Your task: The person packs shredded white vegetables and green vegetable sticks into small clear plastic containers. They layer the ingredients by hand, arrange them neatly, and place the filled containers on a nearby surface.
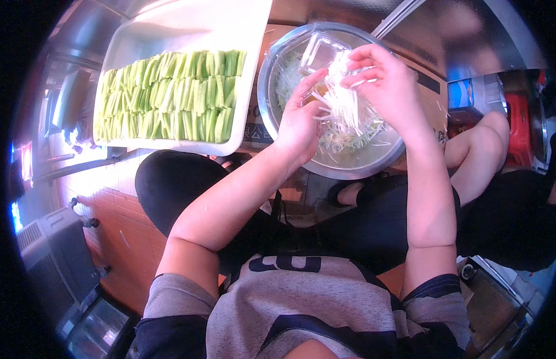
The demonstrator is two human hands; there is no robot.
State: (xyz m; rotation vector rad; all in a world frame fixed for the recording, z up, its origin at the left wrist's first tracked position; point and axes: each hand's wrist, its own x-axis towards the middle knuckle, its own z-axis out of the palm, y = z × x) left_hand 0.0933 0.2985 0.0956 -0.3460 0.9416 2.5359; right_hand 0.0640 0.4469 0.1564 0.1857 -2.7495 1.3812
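A wide metal bowl (265, 105) stands before me with pale green and white shredded vegetable (350, 146), possibly scallion, inside. Over it, my right hand (385, 80) pinches a loose bunch of white shreds (343, 105) that hangs down between my hands. My left hand (300, 119) is at the left side of this bunch, fingers and thumb apart around its edge; whether it grips the bunch or only touches it cannot be made out. Clear plastic (320, 47), seemingly a box, shows at the bowl's far side, partly behind the fingers.
Left of the bowl, a white tray (143, 40) holds rows of cut green vegetable sticks (170, 98). Flattened cardboard (428, 96) lies under the bowl. Another person's bare leg (477, 139) is close on the right, near a red plastic stool (518, 130). A grey appliance (53, 256) stands at left.
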